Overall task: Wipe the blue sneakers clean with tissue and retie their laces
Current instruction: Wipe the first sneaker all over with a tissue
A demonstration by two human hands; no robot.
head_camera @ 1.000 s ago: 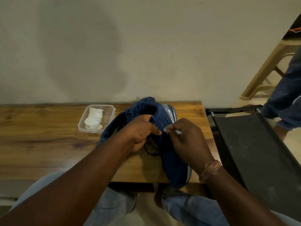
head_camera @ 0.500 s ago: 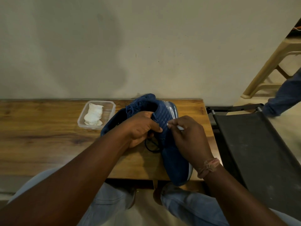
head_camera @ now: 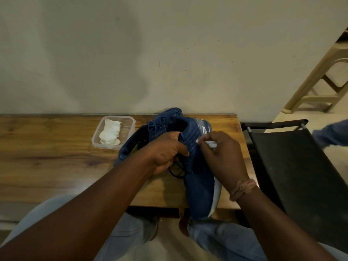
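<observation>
Two blue sneakers lie on the wooden table (head_camera: 47,157). The near sneaker (head_camera: 199,187) lies on its side with its toe over the table's front edge. My left hand (head_camera: 167,149) grips its collar at the opening. My right hand (head_camera: 220,153) pinches a small white piece of tissue (head_camera: 211,143) against the sneaker's upper side. A dark lace loop (head_camera: 176,172) hangs below my left hand. The second sneaker (head_camera: 162,123) lies behind, partly hidden by my hands.
A clear plastic tub (head_camera: 131,122) holding a wad of white tissue (head_camera: 110,131) stands on the table left of the sneakers. A black folding chair (head_camera: 293,166) stands at the right. A person's blue sleeve (head_camera: 331,132) and a beige plastic stool (head_camera: 320,80) show at far right.
My hands and the near sneaker keep nearly the same hold. The right hand's tissue has shifted slightly along the upper. The person at the far right has moved further out of view.
</observation>
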